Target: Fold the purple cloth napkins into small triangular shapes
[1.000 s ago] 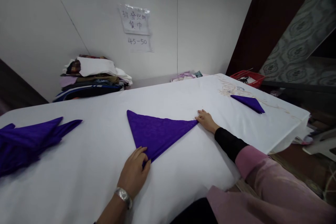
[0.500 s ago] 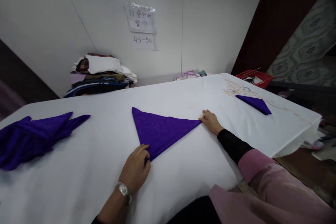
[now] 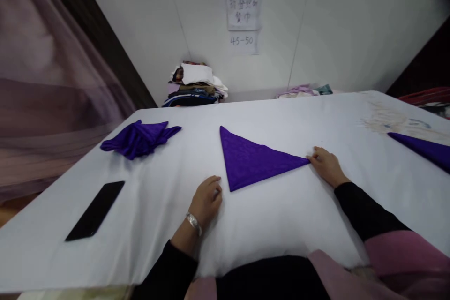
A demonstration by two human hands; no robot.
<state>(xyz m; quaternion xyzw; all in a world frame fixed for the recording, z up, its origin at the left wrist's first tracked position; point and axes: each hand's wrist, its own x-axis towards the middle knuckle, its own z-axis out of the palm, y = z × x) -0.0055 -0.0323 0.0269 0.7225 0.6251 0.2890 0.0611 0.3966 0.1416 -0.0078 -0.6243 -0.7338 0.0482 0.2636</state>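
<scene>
1. Head view, lower centre: the left hand (image 3: 206, 200), fingers loosely curled, holds nothing.
2. Mid-frame, the purple cloth (image 3: 255, 161) lies flat, a triangle; I'd smooth its edges gently, layers aligned.
3. Right of centre, the right hand (image 3: 326, 166) touches its tip, pinching or pressing, I can't tell; light pressure should prevent slipping.
4. Left of centre, beyond: bunched purple fabric (image 3: 138, 139), well apart.

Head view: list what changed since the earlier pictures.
The left hand let go of the purple triangle at its near corner and moved left, off it. The view swung left, bringing a phone in. The right hand still touches the triangle's right tip.
</scene>
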